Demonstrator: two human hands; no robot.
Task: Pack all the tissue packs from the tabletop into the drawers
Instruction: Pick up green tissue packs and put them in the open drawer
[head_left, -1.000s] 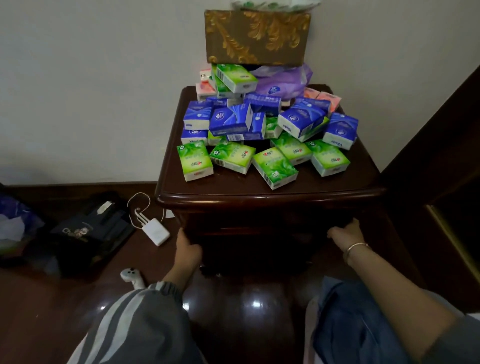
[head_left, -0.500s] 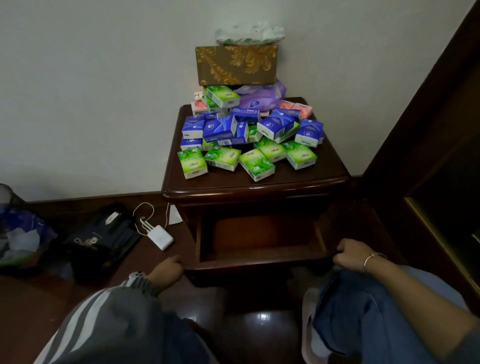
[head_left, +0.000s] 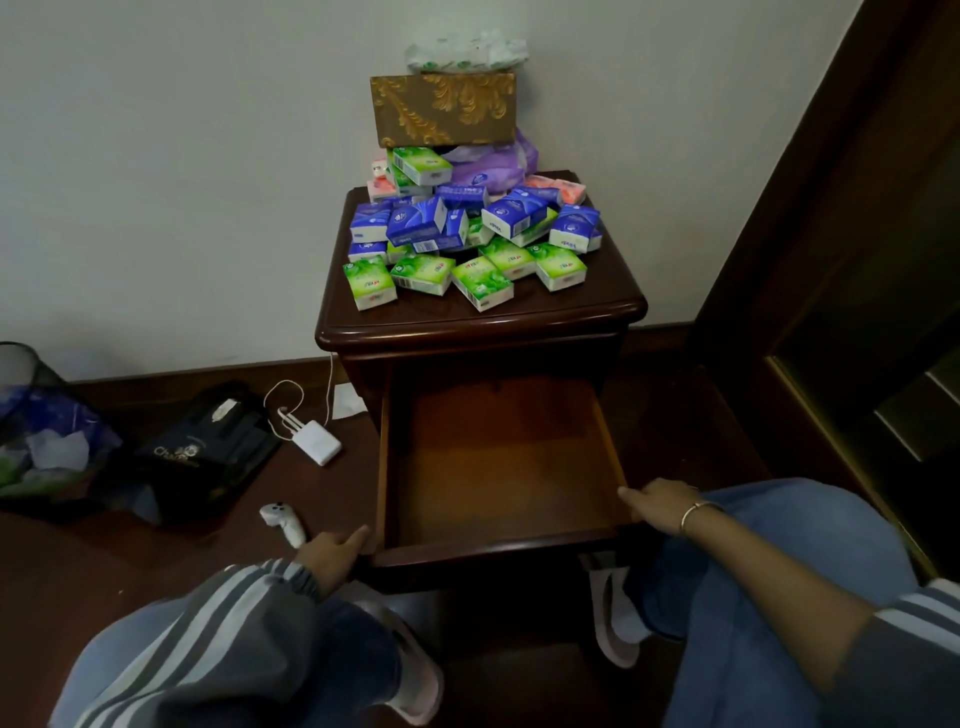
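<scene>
From the head camera, the only view there is: the drawer (head_left: 493, 553) of the nightstand (head_left: 467, 325) stands wide open towards the person's knees, its wooden floor bare. I'd say that is so the packs can drop straight in from above.

The left hand (head_left: 330, 556) sits at the drawer's front left corner with one digit stretched out to touch it. The other fingers are tucked out of sight, so I can't tell if they grasp anything. The right hand (head_left: 655, 506) rests on the front right corner with a digit along the side wall. Its fingers go down behind the wood, so that grip is no clearer. One hand at each corner would keep the drawer running straight.

The tissue packs (head_left: 470, 244), green, blue and a few pink, lie heaped on the nightstand top, all well above the drawer and none inside it. A gold box (head_left: 441, 106) sits on the back of the heap against the wall. To my eye the packing hasn't begun, and the loose green packs at the front look easiest to take first.
</scene>
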